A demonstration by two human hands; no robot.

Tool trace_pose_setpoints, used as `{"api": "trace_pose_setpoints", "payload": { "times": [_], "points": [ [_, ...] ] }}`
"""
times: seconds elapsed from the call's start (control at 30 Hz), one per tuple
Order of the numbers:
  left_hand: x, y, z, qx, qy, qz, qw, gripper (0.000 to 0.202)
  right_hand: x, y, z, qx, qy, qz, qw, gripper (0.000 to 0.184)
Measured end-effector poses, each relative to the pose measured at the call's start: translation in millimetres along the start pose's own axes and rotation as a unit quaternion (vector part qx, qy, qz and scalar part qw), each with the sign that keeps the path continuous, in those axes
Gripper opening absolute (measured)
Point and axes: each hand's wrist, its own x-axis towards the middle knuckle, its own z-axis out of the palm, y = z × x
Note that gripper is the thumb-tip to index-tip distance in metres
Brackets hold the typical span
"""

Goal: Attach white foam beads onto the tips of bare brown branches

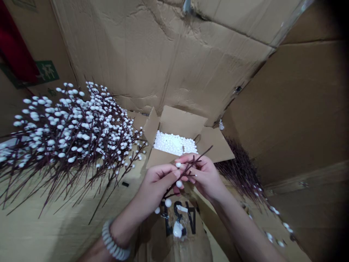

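Observation:
Between my two hands is a brown artificial twig [202,154] with several white balls on its side shoots. My left hand [160,183] is closed round the twig, thumb laid along it. The fingers of my right hand [205,174] pinch at the twig's upper side shoots, close to a white ball [178,165]; whether they hold a ball too is hidden. Just beyond my hands stands an open cardboard box [182,118] with loose white balls [171,141] inside. Another white ball [168,202] hangs at the twig's lower end.
A big heap of twigs with white balls [79,127] lies at the left. Bare brown twigs [241,163] are piled at the right. Tall cardboard walls [122,47] stand behind. Nearest me is a carton with printed digits [180,218] and a small white lump [177,229] on it.

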Motion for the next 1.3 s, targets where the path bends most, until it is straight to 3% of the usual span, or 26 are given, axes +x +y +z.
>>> {"api": "trace_pose_setpoints", "payload": {
  "times": [0.57,0.8,1.17,1.3],
  "points": [
    [-1.3,1.9,-0.1,-0.014,-0.01,-0.003,1.0,0.02,-1.3,-6.1,0.7,-0.016,-0.006,0.007,1.0,0.012],
    [-0.6,2.3,3.1,-0.032,0.011,0.017,0.999,0.023,-4.6,-14.3,9.9,0.025,0.056,0.036,0.997,0.012],
    [-0.2,5.0,4.5,-0.025,0.075,0.0,0.997,0.016,-18.3,-19.0,-6.4,0.01,0.131,0.036,0.991,0.025],
    [-0.3,5.6,6.2,-0.037,0.071,0.001,0.997,0.017,-27.5,-15.9,-9.7,-0.012,0.163,0.009,0.987,0.034]
  ]
}}
